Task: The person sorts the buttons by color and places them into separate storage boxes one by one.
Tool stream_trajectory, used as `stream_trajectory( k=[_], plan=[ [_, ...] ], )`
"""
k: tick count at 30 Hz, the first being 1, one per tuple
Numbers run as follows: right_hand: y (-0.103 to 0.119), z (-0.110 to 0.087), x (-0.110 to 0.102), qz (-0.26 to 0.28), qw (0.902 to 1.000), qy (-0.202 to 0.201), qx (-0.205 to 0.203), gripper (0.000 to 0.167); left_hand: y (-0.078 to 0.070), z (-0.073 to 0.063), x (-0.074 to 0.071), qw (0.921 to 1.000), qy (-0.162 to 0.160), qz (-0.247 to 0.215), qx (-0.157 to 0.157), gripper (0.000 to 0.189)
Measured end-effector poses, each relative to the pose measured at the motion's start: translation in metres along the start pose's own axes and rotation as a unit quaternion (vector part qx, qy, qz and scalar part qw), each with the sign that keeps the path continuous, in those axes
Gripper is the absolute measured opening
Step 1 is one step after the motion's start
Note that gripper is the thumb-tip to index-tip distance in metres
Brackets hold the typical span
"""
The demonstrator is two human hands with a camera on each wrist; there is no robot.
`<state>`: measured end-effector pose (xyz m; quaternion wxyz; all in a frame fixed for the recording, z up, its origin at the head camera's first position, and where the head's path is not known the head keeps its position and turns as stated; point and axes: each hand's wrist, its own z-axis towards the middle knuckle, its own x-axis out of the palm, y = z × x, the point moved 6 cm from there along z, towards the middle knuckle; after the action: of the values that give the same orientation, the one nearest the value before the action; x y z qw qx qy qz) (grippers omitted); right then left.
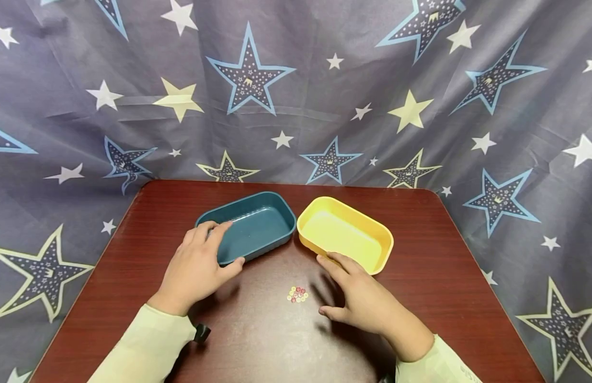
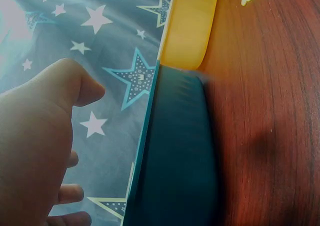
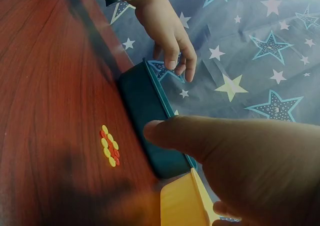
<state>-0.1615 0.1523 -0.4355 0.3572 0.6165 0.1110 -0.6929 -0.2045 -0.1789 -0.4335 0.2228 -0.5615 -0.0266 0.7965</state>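
My left hand (image 1: 197, 266) hovers at the near left side of a dark teal tray (image 1: 255, 234), fingers spread loosely over its rim and nothing held. At the near edge of a yellow tray (image 1: 341, 231) is my right hand (image 1: 368, 303), thumb apart from the loosely extended fingers, also holding nothing. Between the hands, on the table, lies a small cluster of red and yellow buttons (image 1: 297, 294). The right wrist view shows these buttons (image 3: 109, 146) lying flat and close together, beside the teal tray (image 3: 150, 116). Both trays look empty inside.
The trays stand almost corner to corner on a dark red wood-grain table (image 1: 257, 340). Behind and beside the table hangs a grey curtain (image 1: 296, 69) printed with stars. A black strap piece (image 1: 202, 333) sticks out at the left sleeve.
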Motion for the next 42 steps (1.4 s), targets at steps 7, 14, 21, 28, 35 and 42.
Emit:
stream_trajectory(
  k=[7, 14, 21, 28, 35, 42],
  plan=[
    [0.003, 0.0, -0.001, 0.0, 0.9998, -0.013, -0.013, 0.099, 0.002, -0.002, -0.001, 0.9997, -0.002, -0.014, -0.02, 0.09],
    [0.002, 0.0, 0.001, 0.0, 1.0, -0.006, -0.004, 0.098, 0.004, -0.003, -0.002, 0.9991, -0.009, -0.027, -0.031, 0.089],
    [0.001, 0.0, 0.005, -0.002, 1.0, 0.001, -0.001, 0.097, 0.007, -0.003, 0.001, 0.9982, -0.002, -0.037, -0.046, 0.089],
    [0.001, -0.001, 0.007, -0.008, 0.9998, 0.018, 0.004, 0.094, 0.011, -0.004, 0.005, 0.9973, 0.001, -0.044, -0.058, 0.092],
    [0.001, -0.001, 0.01, 0.0, 0.9998, 0.02, -0.004, 0.088, 0.013, -0.006, 0.007, 0.9954, 0.001, -0.058, -0.076, 0.093],
    [0.002, -0.003, 0.018, 0.005, 0.9994, 0.033, -0.003, 0.085, 0.018, -0.008, 0.006, 0.9942, -0.008, -0.06, -0.089, 0.088]
  ],
)
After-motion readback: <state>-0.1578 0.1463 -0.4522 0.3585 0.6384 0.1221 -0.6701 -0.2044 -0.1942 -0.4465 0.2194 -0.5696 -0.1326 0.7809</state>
